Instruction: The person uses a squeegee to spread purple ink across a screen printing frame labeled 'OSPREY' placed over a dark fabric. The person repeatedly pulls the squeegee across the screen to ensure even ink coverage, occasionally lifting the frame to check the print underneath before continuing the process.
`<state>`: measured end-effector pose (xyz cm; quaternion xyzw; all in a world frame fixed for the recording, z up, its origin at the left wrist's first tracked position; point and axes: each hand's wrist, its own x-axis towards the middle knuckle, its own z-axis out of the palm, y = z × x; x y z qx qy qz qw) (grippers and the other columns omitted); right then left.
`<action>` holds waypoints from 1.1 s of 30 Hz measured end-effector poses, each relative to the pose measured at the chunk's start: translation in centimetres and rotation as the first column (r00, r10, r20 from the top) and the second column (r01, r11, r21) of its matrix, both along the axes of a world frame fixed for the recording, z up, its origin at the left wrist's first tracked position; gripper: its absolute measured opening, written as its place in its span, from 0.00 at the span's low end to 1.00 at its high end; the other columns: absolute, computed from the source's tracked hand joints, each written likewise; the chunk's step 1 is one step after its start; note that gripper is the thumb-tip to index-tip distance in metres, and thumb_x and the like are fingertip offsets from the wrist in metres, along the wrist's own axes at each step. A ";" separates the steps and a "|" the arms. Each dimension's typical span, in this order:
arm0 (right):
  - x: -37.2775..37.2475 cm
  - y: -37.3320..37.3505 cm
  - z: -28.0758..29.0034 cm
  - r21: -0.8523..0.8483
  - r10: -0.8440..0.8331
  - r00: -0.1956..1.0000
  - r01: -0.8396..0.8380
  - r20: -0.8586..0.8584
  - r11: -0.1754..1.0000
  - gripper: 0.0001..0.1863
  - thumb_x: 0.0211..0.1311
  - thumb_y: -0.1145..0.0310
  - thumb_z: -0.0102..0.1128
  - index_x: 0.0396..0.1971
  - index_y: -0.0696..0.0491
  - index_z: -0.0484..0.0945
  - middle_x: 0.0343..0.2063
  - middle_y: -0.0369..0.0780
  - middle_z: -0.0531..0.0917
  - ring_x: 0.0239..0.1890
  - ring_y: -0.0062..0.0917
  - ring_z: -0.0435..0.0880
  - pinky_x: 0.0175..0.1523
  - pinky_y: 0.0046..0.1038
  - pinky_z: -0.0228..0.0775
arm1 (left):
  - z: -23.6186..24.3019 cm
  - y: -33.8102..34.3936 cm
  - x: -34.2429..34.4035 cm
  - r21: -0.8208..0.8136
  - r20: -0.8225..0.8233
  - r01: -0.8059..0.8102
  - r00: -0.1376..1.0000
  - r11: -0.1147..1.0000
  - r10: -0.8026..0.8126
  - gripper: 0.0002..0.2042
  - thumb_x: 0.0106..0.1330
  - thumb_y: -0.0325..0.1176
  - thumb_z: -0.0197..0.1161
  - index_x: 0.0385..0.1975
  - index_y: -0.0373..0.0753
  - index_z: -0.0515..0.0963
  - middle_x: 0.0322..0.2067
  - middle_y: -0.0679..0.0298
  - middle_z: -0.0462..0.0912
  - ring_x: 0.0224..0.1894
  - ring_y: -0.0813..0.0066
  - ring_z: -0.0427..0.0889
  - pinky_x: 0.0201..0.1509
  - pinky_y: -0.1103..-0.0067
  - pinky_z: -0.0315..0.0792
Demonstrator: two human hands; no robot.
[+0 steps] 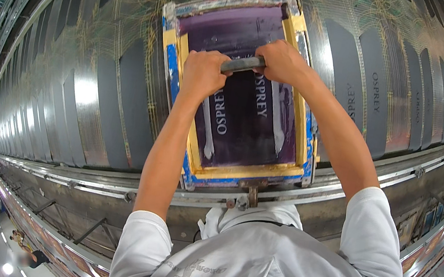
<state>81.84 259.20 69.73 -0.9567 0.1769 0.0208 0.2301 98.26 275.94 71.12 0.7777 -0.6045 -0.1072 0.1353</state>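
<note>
A screen-printing frame (305, 152) with a purple mesh, yellow and blue tape and a stained metal rim lies on the long table. Both my hands grip a grey squeegee bar (243, 63) over the upper part of the mesh, my left hand (204, 68) closed on its left end and my right hand (282, 60) closed on its right. Pale lettering shows on the mesh (239, 141) below the bar, with two whitish streaks of ink along it. The squeegee's blade is mostly hidden by the handle and my hands.
The long metal table (89, 87) carries a row of dark grey cut panels (338, 58), some printed. A metal rail (109, 181) runs along the near edge, with a bracket (252, 193) at the frame's lower side. A person (29, 256) is in the aisle at the lower left.
</note>
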 end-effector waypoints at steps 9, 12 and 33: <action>-14.9 16.0 -0.6 0.047 0.047 0.990 -0.053 0.131 0.997 0.18 0.41 0.72 0.75 0.37 0.55 0.86 0.33 0.45 0.86 0.43 0.39 0.84 0.55 0.39 0.72 | 0.0 16.4 -13.6 -0.061 -0.062 0.043 0.997 0.997 -0.047 0.16 0.44 0.27 0.73 0.37 0.44 0.87 0.39 0.69 0.87 0.38 0.68 0.83 0.47 0.68 0.68; -12.8 13.8 0.7 0.018 0.081 0.991 -0.083 0.110 0.996 0.15 0.41 0.70 0.76 0.33 0.54 0.86 0.31 0.45 0.86 0.40 0.40 0.85 0.53 0.40 0.73 | -0.1 14.2 -11.0 -0.052 -0.029 0.078 0.996 0.996 -0.080 0.16 0.44 0.28 0.73 0.37 0.45 0.88 0.38 0.68 0.88 0.38 0.67 0.84 0.46 0.67 0.69; 1.5 -1.1 1.0 -0.003 -0.003 1.000 0.003 0.010 1.000 0.10 0.51 0.61 0.74 0.29 0.52 0.87 0.29 0.47 0.88 0.38 0.46 0.87 0.49 0.44 0.77 | -0.1 -1.5 1.8 -0.056 0.035 0.022 0.999 0.998 -0.021 0.06 0.54 0.35 0.72 0.31 0.48 0.88 0.28 0.63 0.87 0.34 0.59 0.85 0.45 0.63 0.70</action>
